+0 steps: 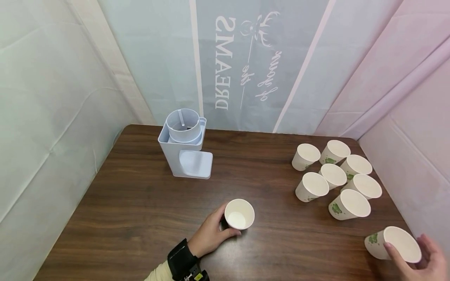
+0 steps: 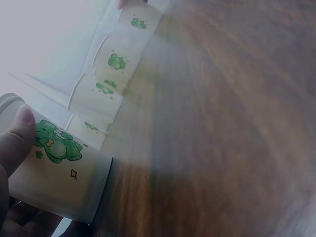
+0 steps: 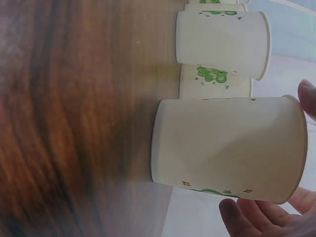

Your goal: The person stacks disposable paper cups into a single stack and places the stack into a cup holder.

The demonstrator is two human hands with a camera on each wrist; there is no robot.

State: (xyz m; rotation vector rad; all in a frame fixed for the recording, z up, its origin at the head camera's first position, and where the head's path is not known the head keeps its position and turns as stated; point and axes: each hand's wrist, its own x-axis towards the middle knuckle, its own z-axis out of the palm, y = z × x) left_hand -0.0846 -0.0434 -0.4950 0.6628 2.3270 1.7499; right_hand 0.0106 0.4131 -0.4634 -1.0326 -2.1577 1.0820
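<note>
While a person's left hand (image 1: pixel 212 234) holds a white paper cup (image 1: pixel 240 216) upright at the near middle of the dark wooden bench (image 1: pixel 140 203), its fingers (image 1: pixel 216 215) clamped on the wall beside a green cartoon animal (image 2: pixel 57 143), we find the right hand (image 1: pixel 430 267) around a second cup (image 1: pixel 402 244) near the bench's right edge, thumb on one side and fingers on the other; whether they press on it, we cannot tell. Just beyond, we count seven more white cups (image 1: pixel 312 186) standing in a loose cluster. Toward the back left, we see a pale blue holder (image 1: pixel 172 156) with a round tube (image 1: pixel 183 135) and a flat tray (image 1: pixel 203 164), well apart from both hands. Behind hangs a grey-blue cloth (image 1: pixel 246 119) with "DREAMS" (image 1: pixel 224 62) in reversed lettering.
</note>
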